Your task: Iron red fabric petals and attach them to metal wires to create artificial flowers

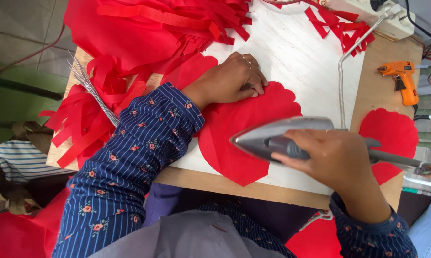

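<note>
Red cutout: a flat scalloped petal shape (246,136) lying at centre frame on the pale worktop (301,62), its point hanging just past the near edge
Iron: a grey flat iron (280,136) held tip toward the left of frame, over the right side of the cutout; whether the soleplate touches the sheet cannot be told
Right hand: the right hand (332,160) closed in a full grip round the iron's handle, lower right of centre
Left hand: the left hand (232,79) laid palm down, fingers together and bent, pinning the scalloped upper edge
Doing it well: likely best to keep the sheet taut under the pinning hand, glide the iron away from those fingers, and not linger, since thin material may scorch
Cord: a braided cord (342,81) running up toward the upper right
Around: red strips (177,19) heaped upper left, a second cutout (392,136) at right, an orange glue gun (401,79) above it
</note>
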